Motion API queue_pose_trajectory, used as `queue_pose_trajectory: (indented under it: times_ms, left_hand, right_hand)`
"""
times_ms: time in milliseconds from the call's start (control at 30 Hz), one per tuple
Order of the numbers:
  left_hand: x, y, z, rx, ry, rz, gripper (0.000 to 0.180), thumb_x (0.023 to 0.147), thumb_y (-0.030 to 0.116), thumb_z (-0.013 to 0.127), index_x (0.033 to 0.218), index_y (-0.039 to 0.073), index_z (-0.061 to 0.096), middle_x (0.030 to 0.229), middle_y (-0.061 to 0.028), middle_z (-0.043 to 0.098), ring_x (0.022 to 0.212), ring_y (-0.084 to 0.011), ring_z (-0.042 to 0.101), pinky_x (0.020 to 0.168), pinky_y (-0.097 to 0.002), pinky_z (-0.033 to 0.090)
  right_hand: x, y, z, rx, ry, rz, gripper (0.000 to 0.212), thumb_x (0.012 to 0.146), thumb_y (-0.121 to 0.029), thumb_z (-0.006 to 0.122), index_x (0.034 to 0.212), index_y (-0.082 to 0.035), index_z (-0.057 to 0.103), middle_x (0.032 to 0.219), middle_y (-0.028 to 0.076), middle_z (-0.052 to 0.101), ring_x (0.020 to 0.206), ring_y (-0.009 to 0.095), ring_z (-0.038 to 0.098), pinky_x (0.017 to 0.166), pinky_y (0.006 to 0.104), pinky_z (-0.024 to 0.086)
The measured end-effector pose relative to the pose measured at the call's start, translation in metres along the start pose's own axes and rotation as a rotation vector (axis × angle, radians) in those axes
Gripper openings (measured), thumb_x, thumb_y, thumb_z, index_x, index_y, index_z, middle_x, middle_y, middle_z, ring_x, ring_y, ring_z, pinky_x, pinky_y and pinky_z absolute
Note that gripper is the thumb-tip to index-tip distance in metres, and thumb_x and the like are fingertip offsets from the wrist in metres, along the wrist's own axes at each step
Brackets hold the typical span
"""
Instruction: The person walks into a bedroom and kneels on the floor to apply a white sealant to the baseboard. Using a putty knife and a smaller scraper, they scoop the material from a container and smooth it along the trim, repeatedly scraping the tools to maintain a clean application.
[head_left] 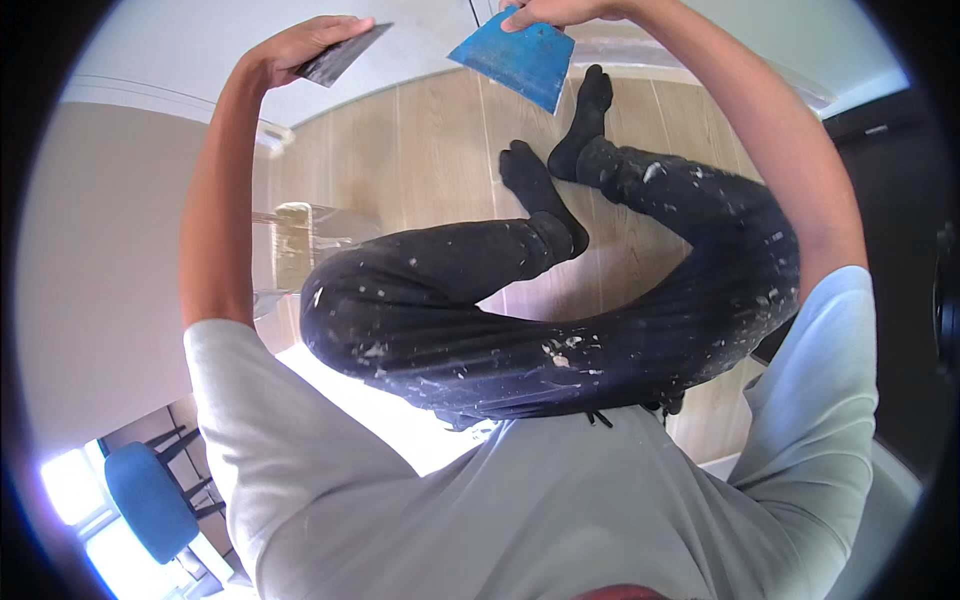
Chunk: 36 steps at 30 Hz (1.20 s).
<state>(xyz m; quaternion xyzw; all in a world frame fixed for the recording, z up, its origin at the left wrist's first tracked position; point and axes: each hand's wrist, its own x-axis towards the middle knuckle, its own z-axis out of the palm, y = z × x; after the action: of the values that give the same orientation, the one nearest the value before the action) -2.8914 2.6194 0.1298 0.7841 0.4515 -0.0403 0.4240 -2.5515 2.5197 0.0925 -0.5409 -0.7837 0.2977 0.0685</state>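
Up at the far left, my left hand is closed round a dark grey, flat-bladed scraper, its blade tilted to the right. To the right of it, my right hand grips a blue, wide-edged putty spreader by its narrow upper end, with thumb and fingers on the face. The spreader's broad edge points down toward the floor. A gap separates the two tools. The top of my right hand is cut off by the frame's upper edge.
A pale wall stands close beyond both hands. My legs in paint-spattered black trousers are bent across the wood-plank floor. A yellowish block-like thing is by my left knee. A blue chair stands lower left, a dark panel right.
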Motion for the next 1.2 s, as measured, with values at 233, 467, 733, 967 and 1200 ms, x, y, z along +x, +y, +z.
queue_pose_trajectory:
  times_ms: [233, 467, 733, 967, 1200]
  left_hand:
    - [-0.125, 0.082, -0.021, -0.854, 0.337, 0.730, 0.034, 0.099, 0.025, 0.059, 0.119, -0.003, 0.059, 0.114, -0.0125, 0.065, 0.105, -0.0202, 0.061, 0.098, -0.0366, 0.050]
    - [-0.166, 0.103, 0.078, -1.457, 0.322, 0.813, 0.042, 0.102, 0.021, 0.053, 0.133, -0.008, 0.046, 0.129, -0.0185, 0.058, 0.117, -0.0275, 0.057, 0.108, -0.0408, 0.045]
    - [-0.110, 0.106, 0.278, -1.884, 0.193, 0.438, 0.050, 0.100, 0.035, 0.057, 0.140, 0.008, 0.045, 0.142, -0.0077, 0.051, 0.130, -0.0236, 0.048, 0.112, -0.0407, 0.036]
    - [-0.072, 0.040, 0.377, -1.838, 0.489, 0.141, 0.039, 0.097, 0.033, 0.062, 0.126, 0.007, 0.057, 0.126, -0.0066, 0.061, 0.117, -0.0236, 0.056, 0.104, -0.0414, 0.040]
    - [-0.062, 0.042, 0.401, -1.705, 0.874, 0.112, 0.026, 0.096, 0.020, 0.064, 0.111, 0.000, 0.063, 0.102, -0.0061, 0.067, 0.091, -0.0162, 0.063, 0.083, -0.0318, 0.050]
  right_hand:
    - [-0.126, -0.127, -0.092, 0.229, 0.383, -0.133, 0.023, 0.094, -0.026, 0.060, 0.092, -0.005, 0.070, 0.082, 0.004, 0.065, 0.074, 0.015, 0.060, 0.071, 0.0343, 0.050]
    - [-0.127, -0.128, -0.046, 0.761, 0.974, -0.348, 0.021, 0.096, -0.022, 0.059, 0.097, -0.002, 0.068, 0.086, 0.006, 0.068, 0.075, 0.015, 0.064, 0.066, 0.0310, 0.053]
    - [-0.133, -0.129, 0.146, 1.528, 1.062, -0.016, 0.017, 0.095, -0.010, 0.057, 0.108, -0.003, 0.067, 0.102, 0.004, 0.069, 0.090, 0.014, 0.065, 0.079, 0.0296, 0.053]
    - [-0.173, -0.100, 0.260, 2.047, 0.697, 0.185, 0.037, 0.100, -0.026, 0.055, 0.125, 0.000, 0.057, 0.116, 0.011, 0.065, 0.107, 0.020, 0.063, 0.093, 0.0368, 0.051]
    - [-0.172, -0.087, 0.313, 1.761, 0.775, 0.262, 0.016, 0.092, -0.015, 0.068, 0.101, -0.003, 0.063, 0.094, 0.007, 0.067, 0.081, 0.019, 0.069, 0.073, 0.0281, 0.057]
